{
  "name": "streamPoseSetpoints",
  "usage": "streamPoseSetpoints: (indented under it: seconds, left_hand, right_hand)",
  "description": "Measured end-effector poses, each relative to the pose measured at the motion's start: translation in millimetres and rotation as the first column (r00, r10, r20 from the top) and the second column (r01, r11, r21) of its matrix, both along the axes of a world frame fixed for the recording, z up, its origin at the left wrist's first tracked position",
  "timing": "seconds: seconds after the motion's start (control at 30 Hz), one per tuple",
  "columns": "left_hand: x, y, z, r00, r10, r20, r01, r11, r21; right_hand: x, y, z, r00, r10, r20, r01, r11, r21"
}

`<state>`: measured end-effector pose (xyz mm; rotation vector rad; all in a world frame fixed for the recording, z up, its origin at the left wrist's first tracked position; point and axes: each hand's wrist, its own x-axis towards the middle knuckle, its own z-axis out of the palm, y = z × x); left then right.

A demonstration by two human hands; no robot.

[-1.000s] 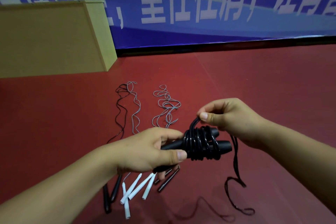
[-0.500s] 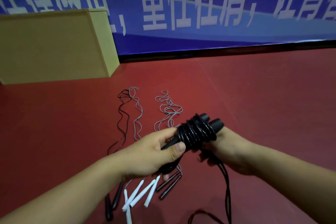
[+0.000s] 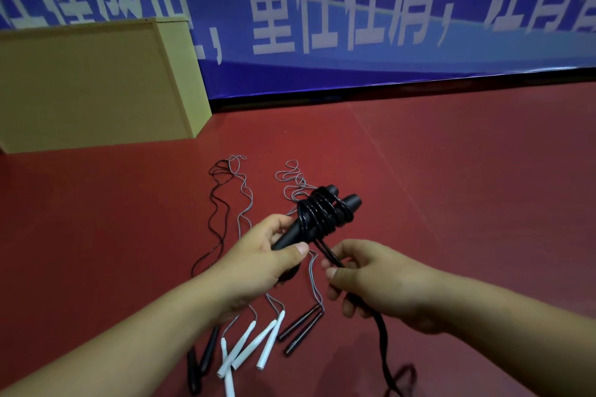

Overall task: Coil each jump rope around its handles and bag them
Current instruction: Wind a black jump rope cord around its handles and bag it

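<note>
My left hand (image 3: pixel 261 258) grips the two black handles of a black jump rope (image 3: pixel 322 214), held together and pointing up and to the right. Several turns of black cord are wound around them. My right hand (image 3: pixel 377 284) sits just below the coil and pinches the loose black cord (image 3: pixel 382 335), which trails down past my right wrist to the floor. No bag is in view.
On the red floor lie other ropes: white handles (image 3: pixel 254 345), dark handles (image 3: pixel 301 327) and black handles (image 3: pixel 201 361), with thin grey cords (image 3: pixel 295 180) and a black cord (image 3: pixel 217 203) stretching away. A tan box (image 3: pixel 96 84) stands back left before a blue banner (image 3: pixel 354 26).
My right hand came from above the coil, passed behind and under it, and now pinches the cord below it. The handles tilted upward and one more turn went on.
</note>
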<state>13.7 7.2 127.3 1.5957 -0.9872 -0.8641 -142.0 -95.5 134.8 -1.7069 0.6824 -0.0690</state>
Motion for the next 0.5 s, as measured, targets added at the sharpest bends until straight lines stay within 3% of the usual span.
streamPoseSetpoints:
  seconds: [0.23, 0.5]
  left_hand:
    - [0, -6, -5, 0.993, 0.119, 0.024, -0.120, 0.993, 0.010]
    - [15, -9, -10, 0.944, 0.231, 0.236, -0.252, 0.965, 0.067]
  right_hand:
    - [0, 2, 2, 1.000, 0.015, 0.022, -0.016, 1.000, 0.012]
    - [0, -4, 10, 0.996, -0.010, -0.093, 0.006, 0.999, -0.045]
